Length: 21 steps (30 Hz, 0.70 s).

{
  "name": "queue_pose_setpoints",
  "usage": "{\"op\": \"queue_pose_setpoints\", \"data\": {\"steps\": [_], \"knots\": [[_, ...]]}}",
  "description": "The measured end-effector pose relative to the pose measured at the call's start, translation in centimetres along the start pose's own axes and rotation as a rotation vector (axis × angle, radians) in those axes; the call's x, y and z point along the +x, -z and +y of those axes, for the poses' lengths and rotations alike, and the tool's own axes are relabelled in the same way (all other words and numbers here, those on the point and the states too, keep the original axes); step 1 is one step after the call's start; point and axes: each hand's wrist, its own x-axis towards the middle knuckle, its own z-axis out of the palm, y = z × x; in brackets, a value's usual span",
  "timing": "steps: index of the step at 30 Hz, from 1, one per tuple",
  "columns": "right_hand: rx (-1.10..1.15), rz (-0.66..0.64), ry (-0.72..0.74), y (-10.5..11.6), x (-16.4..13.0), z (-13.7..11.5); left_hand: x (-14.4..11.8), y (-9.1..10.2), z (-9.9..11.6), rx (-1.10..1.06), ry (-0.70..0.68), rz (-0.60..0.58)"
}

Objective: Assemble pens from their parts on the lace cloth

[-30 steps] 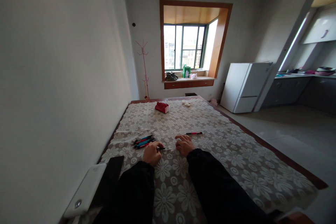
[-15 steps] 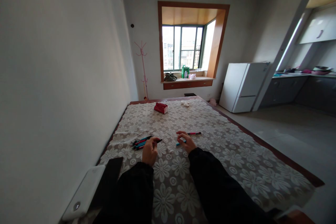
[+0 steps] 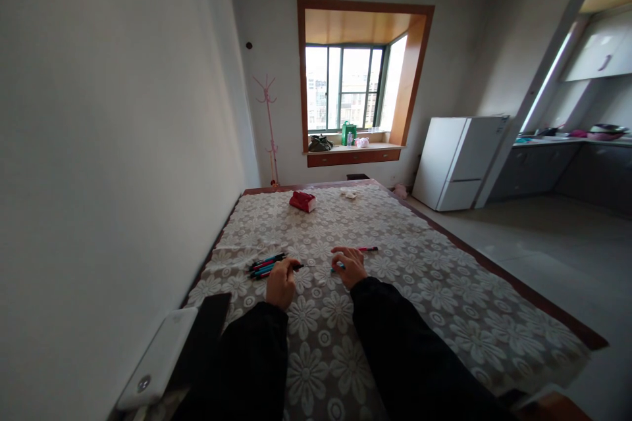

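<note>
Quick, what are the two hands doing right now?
Left hand: closed on a dark pen part.
Right hand: closed on a blue pen part.

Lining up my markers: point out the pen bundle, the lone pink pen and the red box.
pen bundle (image 3: 264, 264), head view, middle of the barrels.
lone pink pen (image 3: 369, 248), head view, pink barrel.
red box (image 3: 303, 201), head view, top face.

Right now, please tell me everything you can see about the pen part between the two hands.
The pen part looks like a thin, dark, straight rod, perhaps a refill, lying level just above the floral tablecloth. The left hand grips a black piece at one end; the right hand holds a blue piece at the other. Material and finer details are too small to tell.
</note>
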Motion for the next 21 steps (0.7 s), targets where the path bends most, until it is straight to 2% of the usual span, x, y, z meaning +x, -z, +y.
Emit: {"op": "queue_pose_setpoints", "data": {"steps": [7, 12, 16, 21], "knots": [[-0.019, -0.015, 0.019, 0.2, -0.1, -0.5, -0.1, 0.0, 0.1, 0.085, -0.057, -0.046], [-0.033, -0.045, 0.064, 0.3, -0.1, -0.8, -0.3, 0.0, 0.6, 0.123, -0.104, -0.152], [-0.021, -0.066, 0.127, 0.0, -0.1, -1.0, -0.4, -0.4, 0.5, 0.07, -0.202, -0.28], [0.019, -0.08, 0.204, -0.4, -0.3, -1.4, -0.4, -0.6, 0.1, 0.085, -0.29, -0.329]]}}
